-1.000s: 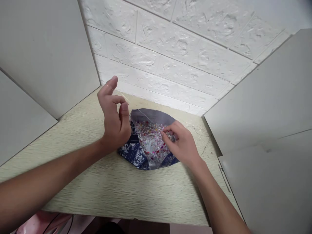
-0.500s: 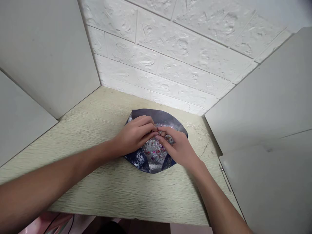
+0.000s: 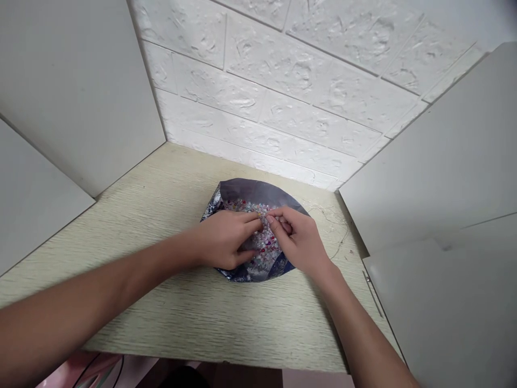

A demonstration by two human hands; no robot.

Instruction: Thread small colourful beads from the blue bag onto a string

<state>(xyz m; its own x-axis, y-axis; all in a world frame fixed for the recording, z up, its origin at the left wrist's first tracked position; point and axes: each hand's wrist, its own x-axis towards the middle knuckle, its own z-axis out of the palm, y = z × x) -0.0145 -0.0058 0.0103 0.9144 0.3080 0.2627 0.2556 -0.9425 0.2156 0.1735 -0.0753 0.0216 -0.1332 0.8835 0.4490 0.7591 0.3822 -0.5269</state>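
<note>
An open foil bag (image 3: 246, 191), dark blue with a flower print outside and silver inside, lies on the pale wooden desk (image 3: 181, 302). It holds a heap of small pink, red and clear beads (image 3: 264, 250). My left hand (image 3: 224, 242) rests over the bag with thumb and forefinger pinched together. My right hand (image 3: 299, 240) meets it fingertip to fingertip above the beads, also pinched. What the fingertips hold is too small to make out.
A white brick-pattern wall (image 3: 302, 97) stands behind the desk. Plain grey panels close in the left (image 3: 76, 91) and right (image 3: 440, 161) sides. Thin loose thread (image 3: 337, 226) lies on the desk right of the bag. The desk's front edge runs below my forearms.
My left hand came down from a raised position at the left to the bag and met my right hand's fingertips. Both hands have since shifted slightly over the beads.
</note>
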